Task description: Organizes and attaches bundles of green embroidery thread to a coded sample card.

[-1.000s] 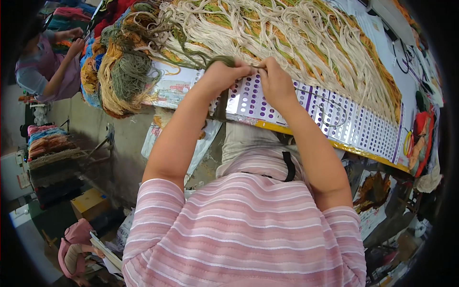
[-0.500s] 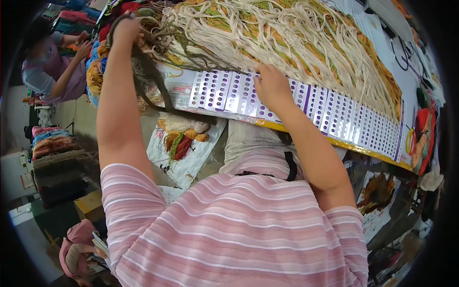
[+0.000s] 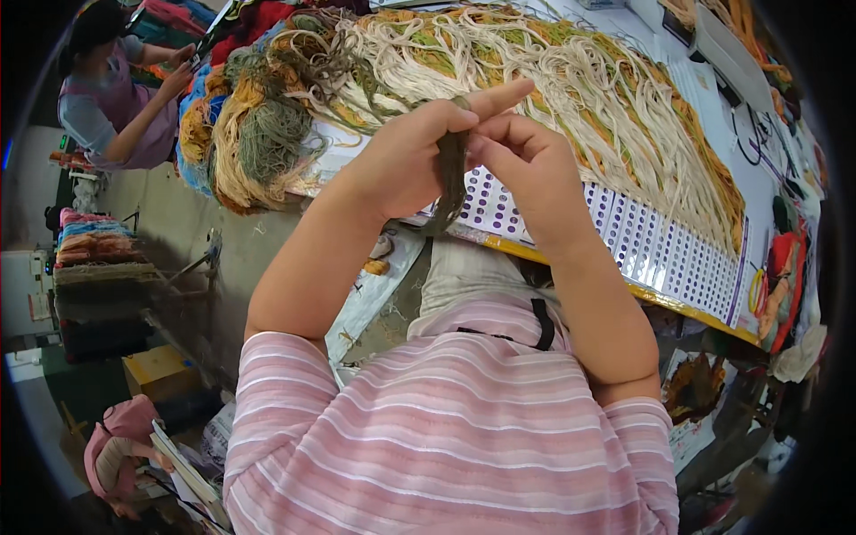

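My left hand (image 3: 412, 153) is in front of me over the table's near edge, its index finger stretched out to the right. A strand bundle of dark olive-green yarn (image 3: 452, 183) is looped in it and hangs down past the palm. My right hand (image 3: 530, 165) meets it from the right, thumb and index finger pinched at the yarn by the left fingertips. Below both hands lies a white-and-purple card with rows of holes (image 3: 615, 230). Behind it spread long cream, orange and green yarns (image 3: 571, 107), and olive strands run from the left side toward my hands.
Heaped yarn skeins in orange, tan and grey-green (image 3: 259, 134) hang over the table's left end. A person in an apron (image 3: 120, 98) works at far left. Stacked coloured yarn (image 3: 98, 241) stands on the left. Red and orange yarn (image 3: 785, 267) hangs at right.
My left hand has come from the far left to the middle, bringing the olive yarn. My right hand has lifted off the holed card to meet it and pinch.
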Tool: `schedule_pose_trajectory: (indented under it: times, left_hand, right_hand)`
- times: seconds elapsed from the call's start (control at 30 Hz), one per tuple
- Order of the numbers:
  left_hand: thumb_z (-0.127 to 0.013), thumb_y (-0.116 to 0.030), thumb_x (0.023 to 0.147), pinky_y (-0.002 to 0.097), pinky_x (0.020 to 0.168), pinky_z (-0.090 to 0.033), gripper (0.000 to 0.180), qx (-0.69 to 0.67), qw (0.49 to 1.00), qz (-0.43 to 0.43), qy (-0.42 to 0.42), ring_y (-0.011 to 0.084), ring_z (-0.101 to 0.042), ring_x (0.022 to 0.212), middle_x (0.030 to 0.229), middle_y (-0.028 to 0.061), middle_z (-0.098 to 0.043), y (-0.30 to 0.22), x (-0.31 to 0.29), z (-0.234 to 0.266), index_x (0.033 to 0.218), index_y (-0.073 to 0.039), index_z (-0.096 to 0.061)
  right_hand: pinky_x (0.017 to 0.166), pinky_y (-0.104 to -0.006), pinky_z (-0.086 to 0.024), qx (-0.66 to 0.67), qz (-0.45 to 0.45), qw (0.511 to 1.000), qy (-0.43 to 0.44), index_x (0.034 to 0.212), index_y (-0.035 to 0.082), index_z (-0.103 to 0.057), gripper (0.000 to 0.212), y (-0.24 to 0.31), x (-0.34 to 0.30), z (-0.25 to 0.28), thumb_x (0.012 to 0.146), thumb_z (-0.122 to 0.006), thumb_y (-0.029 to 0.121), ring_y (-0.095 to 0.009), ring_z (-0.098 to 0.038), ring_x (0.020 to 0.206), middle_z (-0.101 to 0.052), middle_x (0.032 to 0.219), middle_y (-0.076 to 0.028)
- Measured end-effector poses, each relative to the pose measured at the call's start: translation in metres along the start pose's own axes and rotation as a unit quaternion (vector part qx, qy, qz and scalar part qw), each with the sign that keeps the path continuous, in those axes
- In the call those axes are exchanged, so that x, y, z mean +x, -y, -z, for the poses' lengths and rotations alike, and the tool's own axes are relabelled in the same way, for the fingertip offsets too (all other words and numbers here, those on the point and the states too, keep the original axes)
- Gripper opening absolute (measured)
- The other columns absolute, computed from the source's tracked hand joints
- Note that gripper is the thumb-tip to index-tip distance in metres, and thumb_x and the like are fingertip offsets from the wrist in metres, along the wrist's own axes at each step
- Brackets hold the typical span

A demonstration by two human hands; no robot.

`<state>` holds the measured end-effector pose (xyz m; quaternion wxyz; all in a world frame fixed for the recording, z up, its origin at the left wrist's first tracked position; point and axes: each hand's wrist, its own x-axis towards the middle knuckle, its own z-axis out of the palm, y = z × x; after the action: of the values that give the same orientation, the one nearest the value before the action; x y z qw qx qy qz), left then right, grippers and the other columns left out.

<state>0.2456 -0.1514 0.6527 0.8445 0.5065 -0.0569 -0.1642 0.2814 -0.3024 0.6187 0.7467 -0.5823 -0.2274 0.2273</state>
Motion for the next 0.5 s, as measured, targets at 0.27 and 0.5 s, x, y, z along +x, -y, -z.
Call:
schedule_pose_trajectory:
  times: [0.27, 0.5]
  left_hand:
    - [-0.035, -0.027, 0.086, 0.0337, 0.104, -0.035, 0.065, -0.034, 0.999, 0.016, -0.006, 0.0192, -0.045, 0.124, 0.145, 0.0120, -0.039, 0.007, -0.009, 0.007, 0.141, 0.008, -0.031]
    - [-0.031, -0.021, 0.087, 0.0319, 0.102, -0.036, 0.060, -0.021, 1.000, 0.011, 0.003, 0.0172, -0.049, 0.117, 0.136, 0.0116, -0.047, 0.011, -0.012, 0.002, 0.140, 0.008, -0.034]
  right_hand:
    - [0.078, -0.0260, -0.047, 0.113, -0.003, 0.994, 0.011, 0.093, 0.000, -0.059, 0.011, -0.009, -0.008, 0.000, 0.092, -0.053, 0.009, -0.011, -0.058, 0.082, -0.063, 0.090, -0.005]
    - [0.077, -0.0232, -0.046, 0.138, -0.039, 0.990, 0.001, 0.096, 0.001, -0.061, 0.009, -0.009, -0.012, -0.013, 0.091, -0.056, 0.008, -0.009, -0.057, 0.081, -0.063, 0.088, -0.003]
